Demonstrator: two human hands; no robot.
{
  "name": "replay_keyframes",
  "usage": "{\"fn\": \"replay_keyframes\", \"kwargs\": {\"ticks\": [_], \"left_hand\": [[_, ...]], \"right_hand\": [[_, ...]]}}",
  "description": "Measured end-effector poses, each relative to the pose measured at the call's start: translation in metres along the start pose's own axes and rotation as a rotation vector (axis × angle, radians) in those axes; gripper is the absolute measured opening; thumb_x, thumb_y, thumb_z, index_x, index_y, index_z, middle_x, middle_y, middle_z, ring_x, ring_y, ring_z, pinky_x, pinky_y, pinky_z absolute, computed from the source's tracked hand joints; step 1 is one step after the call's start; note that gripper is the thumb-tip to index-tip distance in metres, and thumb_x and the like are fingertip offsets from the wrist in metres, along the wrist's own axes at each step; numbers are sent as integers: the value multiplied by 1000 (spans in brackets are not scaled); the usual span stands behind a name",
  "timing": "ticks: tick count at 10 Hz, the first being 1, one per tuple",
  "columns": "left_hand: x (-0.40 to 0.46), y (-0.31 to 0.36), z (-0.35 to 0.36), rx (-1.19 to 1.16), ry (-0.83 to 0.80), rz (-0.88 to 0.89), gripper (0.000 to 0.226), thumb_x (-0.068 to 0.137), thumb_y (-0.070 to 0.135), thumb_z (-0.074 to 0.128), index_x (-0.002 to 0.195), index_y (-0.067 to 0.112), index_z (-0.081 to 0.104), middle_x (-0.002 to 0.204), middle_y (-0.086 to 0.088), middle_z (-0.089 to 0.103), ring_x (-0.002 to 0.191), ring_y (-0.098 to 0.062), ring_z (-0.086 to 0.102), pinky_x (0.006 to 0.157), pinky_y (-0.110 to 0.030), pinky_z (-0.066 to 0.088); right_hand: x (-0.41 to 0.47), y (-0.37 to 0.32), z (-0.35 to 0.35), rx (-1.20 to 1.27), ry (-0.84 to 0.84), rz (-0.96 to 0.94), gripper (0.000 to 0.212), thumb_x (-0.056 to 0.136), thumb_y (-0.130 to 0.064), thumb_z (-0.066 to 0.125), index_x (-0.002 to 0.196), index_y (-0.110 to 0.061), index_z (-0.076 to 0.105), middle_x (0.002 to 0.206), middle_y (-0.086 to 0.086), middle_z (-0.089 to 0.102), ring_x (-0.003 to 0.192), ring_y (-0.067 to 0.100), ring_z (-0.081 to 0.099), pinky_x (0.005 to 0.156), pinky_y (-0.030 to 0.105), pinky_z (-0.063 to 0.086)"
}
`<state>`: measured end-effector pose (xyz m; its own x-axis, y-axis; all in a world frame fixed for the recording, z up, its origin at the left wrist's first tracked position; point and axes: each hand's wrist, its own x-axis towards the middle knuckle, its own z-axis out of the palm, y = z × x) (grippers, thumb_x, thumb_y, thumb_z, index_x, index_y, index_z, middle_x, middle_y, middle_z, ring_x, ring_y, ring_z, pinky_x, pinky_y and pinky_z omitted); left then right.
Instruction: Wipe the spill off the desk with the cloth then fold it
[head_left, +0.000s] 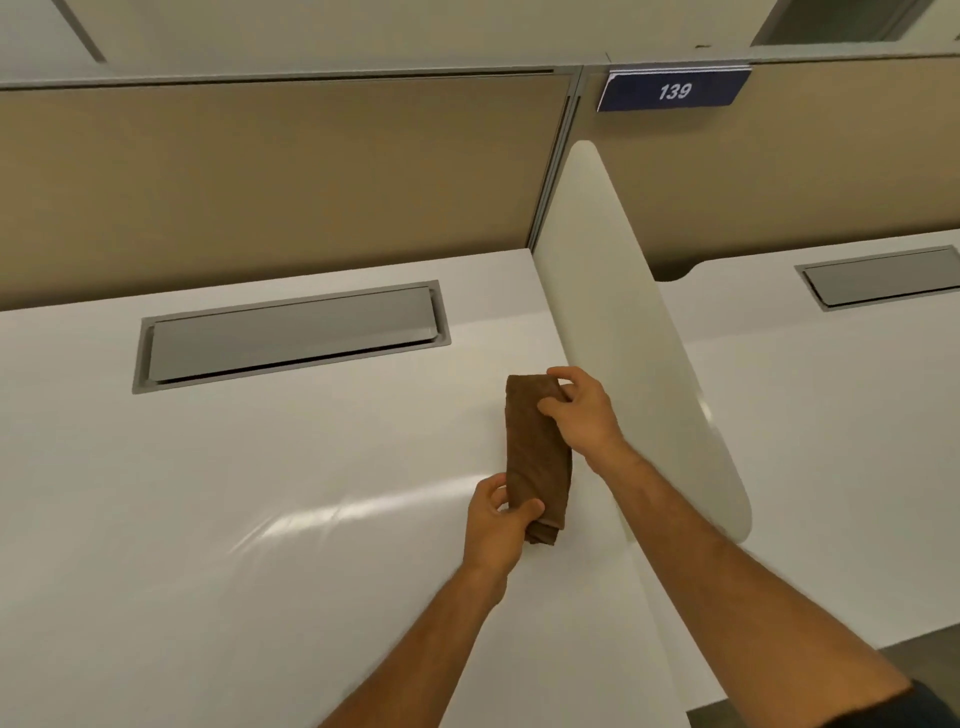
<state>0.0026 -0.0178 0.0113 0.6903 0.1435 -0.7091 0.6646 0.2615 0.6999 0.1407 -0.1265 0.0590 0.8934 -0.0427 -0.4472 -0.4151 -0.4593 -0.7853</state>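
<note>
A brown cloth (535, 452) is folded into a long narrow strip and lies lengthwise over the white desk (260, 493), close to the divider. My left hand (493, 525) grips its near end, thumb on top. My right hand (576, 410) pinches its far end between fingers and thumb. Whether the strip rests on the desk or hangs just above it is unclear. A pale glossy streak (363, 506) runs across the desk to the left of my left hand; no liquid is distinguishable.
A white rounded divider panel (623, 322) stands upright just right of the cloth. A grey cable-tray flap (291, 335) is set into the desk at the back. Tan partition walls (260, 171) close off the rear; a neighbouring desk (831, 415) lies to the right.
</note>
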Motion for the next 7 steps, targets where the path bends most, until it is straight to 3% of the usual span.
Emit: {"fn": "replay_keyframes", "kwargs": {"ticks": [3,4,5,6,7], "left_hand": [[46,-23,43,84,148,-44,37,100,22,69,132,25,51,131,1,62,111,-18,63,90,-22,54],[46,-28,49,88,156,-10,40,102,24,67,139,23,51,134,0,63,115,-19,64,97,-26,55],[38,-24,50,106,134,6,46,102,20,67,145,24,50,131,5,62,109,-14,64,84,-10,52],[26,-23,41,133,86,20,52,102,17,66,149,24,46,138,4,60,113,-14,62,85,-9,50],[-4,-11,17,207,89,61,59,100,16,69,153,24,43,151,1,53,129,-17,56,103,-27,48]], "right_hand": [[50,45,23,-33,21,-60,39,98,-9,63,136,-15,62,137,5,64,126,22,58,105,23,42],[53,52,25,-68,8,-77,42,100,-12,61,142,-16,57,142,5,60,130,22,55,108,24,41],[53,53,18,-191,-59,-73,56,100,-13,60,153,-16,42,151,9,46,136,25,48,115,33,38],[37,54,12,-301,-109,-89,65,101,-15,60,158,-15,30,159,11,31,142,28,39,119,38,35],[1,54,5,-440,-82,-170,65,102,-20,59,159,-17,27,165,10,25,148,28,32,120,43,34]]}}
